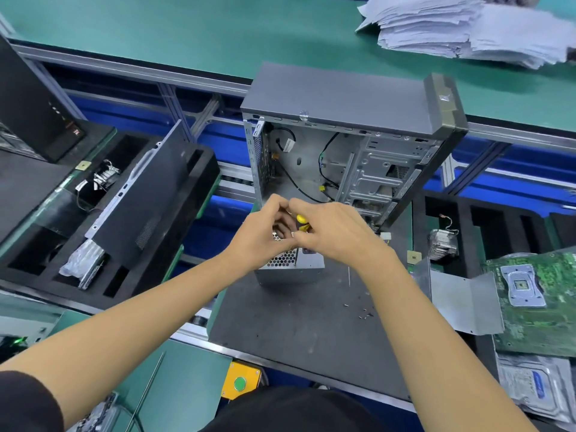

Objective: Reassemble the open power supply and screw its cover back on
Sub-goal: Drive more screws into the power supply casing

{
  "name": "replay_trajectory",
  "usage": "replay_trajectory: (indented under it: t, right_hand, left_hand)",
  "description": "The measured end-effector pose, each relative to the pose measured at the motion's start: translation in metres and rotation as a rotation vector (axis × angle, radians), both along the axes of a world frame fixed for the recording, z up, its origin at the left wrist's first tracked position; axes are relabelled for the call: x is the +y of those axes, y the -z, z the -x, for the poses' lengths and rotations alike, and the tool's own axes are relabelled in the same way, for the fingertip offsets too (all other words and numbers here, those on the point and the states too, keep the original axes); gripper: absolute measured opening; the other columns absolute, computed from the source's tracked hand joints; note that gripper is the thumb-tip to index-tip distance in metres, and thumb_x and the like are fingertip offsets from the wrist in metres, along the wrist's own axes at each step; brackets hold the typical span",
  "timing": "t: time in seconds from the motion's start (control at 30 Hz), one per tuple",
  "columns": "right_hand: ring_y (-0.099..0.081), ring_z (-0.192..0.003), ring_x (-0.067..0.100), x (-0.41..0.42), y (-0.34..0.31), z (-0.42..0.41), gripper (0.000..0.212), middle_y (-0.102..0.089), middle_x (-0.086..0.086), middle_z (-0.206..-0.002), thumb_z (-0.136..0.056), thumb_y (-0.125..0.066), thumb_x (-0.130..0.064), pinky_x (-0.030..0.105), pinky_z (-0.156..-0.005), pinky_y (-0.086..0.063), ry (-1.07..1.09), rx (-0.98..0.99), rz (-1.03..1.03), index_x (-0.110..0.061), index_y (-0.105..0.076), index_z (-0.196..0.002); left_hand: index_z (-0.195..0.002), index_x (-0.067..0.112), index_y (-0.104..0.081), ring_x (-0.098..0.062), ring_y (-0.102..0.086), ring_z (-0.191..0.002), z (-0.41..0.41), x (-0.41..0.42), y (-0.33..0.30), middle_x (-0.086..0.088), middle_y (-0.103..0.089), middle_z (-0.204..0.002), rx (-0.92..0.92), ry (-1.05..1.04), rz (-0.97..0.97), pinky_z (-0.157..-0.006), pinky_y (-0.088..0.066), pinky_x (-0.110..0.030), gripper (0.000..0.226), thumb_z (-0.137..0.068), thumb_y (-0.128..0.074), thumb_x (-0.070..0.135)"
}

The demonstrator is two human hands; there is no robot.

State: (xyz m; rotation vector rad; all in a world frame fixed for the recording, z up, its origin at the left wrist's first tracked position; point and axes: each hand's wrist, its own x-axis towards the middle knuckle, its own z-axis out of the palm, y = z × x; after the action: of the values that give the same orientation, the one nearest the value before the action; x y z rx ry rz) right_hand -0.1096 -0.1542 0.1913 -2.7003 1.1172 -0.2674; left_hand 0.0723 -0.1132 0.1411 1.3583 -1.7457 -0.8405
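Note:
A grey metal power supply [291, 265] with a honeycomb grille stands on a dark mat [296, 332], in front of an open computer case [343, 145]. Both my hands are over its top. My left hand [265, 232] has curled fingers on the unit's upper edge. My right hand [330, 232] grips a small screwdriver with a yellow handle [301, 220], its tip hidden between my fingers. Several small screws [363, 311] lie loose on the mat to the right. A bent grey metal plate [461, 302] rests at the mat's right edge.
A black foam tray [199, 169] on the left holds a case side panel [149, 194] and bagged parts. A green motherboard [542, 300], a heatsink [442, 244] and a bagged drive [536, 388] lie right. Paper stacks [461, 26] sit far back. A green button [240, 383] is near me.

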Motion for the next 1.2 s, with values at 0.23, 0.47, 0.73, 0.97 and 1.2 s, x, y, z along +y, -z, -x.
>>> replay_trajectory:
  t: [0.23,0.47,0.73,0.97,1.2]
  right_hand:
    - [-0.037,-0.05,0.017,-0.021,-0.016,-0.002,0.032,-0.05,-0.008,-0.08,-0.084,-0.043,-0.048,0.031,-0.057,-0.036,-0.375,0.205,0.317,-0.041,-0.039,-0.115]
    - [-0.049,-0.054,0.029,-0.03,-0.027,-0.005,0.027,-0.068,0.0,-0.082,-0.087,-0.055,-0.031,0.042,-0.059,-0.05,-0.626,0.451,0.333,-0.03,-0.036,-0.106]
    - [-0.046,-0.07,0.024,-0.029,-0.034,-0.009,0.027,-0.046,0.0,-0.102,-0.088,-0.059,-0.025,0.041,-0.056,-0.048,-0.644,0.504,0.257,-0.026,-0.042,-0.108]
    - [-0.053,-0.071,0.026,-0.03,-0.042,-0.015,0.031,-0.054,0.001,-0.093,-0.098,-0.048,-0.022,0.035,-0.05,-0.031,-0.732,0.621,0.264,-0.025,-0.049,-0.129]
    - [-0.041,-0.056,0.022,-0.024,-0.039,-0.01,0.031,-0.041,0.004,-0.1,-0.09,-0.057,-0.018,0.039,-0.048,-0.041,-0.565,0.576,0.152,-0.019,-0.04,-0.117]
  left_hand:
    - [-0.116,0.039,-0.038,-0.016,-0.071,-0.079,-0.002,0.004,0.012,0.014,-0.069,-0.087,0.025,-0.06,0.075,-0.074,-0.058,-0.029,0.069,-0.074,-0.091,0.029]
    - [-0.123,0.046,-0.051,-0.003,-0.051,-0.118,-0.009,0.014,0.055,0.036,-0.05,-0.122,-0.267,-0.019,0.01,-0.094,-0.05,-0.031,0.081,-0.055,-0.085,0.072]
    - [-0.092,0.024,-0.075,-0.017,-0.055,-0.123,-0.008,0.011,0.104,0.015,-0.064,-0.123,-0.29,0.05,0.146,-0.106,-0.043,-0.052,0.027,-0.08,-0.086,0.045]
    - [-0.094,0.033,-0.069,0.001,-0.047,-0.121,-0.008,0.01,0.101,0.03,-0.054,-0.118,-0.32,0.047,0.138,-0.105,-0.04,-0.036,0.026,-0.08,-0.083,0.05]
    - [-0.094,0.032,-0.07,-0.002,-0.046,-0.131,-0.01,0.011,0.106,0.034,-0.051,-0.13,-0.309,0.028,0.132,-0.112,-0.034,-0.032,0.027,-0.082,-0.081,0.054]
